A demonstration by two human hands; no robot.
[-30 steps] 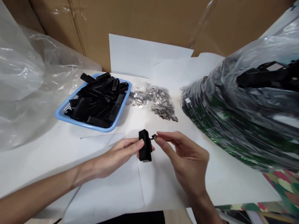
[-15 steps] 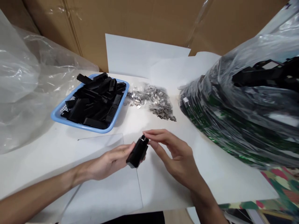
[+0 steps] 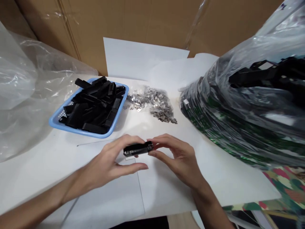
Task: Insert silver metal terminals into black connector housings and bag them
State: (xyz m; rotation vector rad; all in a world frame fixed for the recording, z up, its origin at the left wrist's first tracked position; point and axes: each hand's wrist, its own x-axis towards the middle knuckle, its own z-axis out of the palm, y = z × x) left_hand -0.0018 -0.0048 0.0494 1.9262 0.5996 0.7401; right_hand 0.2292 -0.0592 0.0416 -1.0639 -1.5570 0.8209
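Above the white tabletop, a long black plastic part [image 3: 138,149] lies nearly level between my two hands, its hollow, ribbed side facing me. My left hand [image 3: 116,156] has its fingers over the far side and under the part, with one fingertip showing beneath it. The left thumb stands away from the part. My right hand [image 3: 175,152] pinches the part's right end between thumb and fingertips. Whether anything small is inside that pinch is hidden.
A blue basket [image 3: 53,123] heaped with similar black parts [image 3: 95,105] stands at the back left. Beside it lies a clear bag of small metal pieces [image 3: 159,103]. A large plastic bag of black and green items [image 3: 214,117] bulges at right. Cardboard [image 3: 143,19] walls the back.
The black part has turned from steeply tilted to nearly level, its hollow side now towards me. My left thumb has come off it. The right fingers stay at its end.
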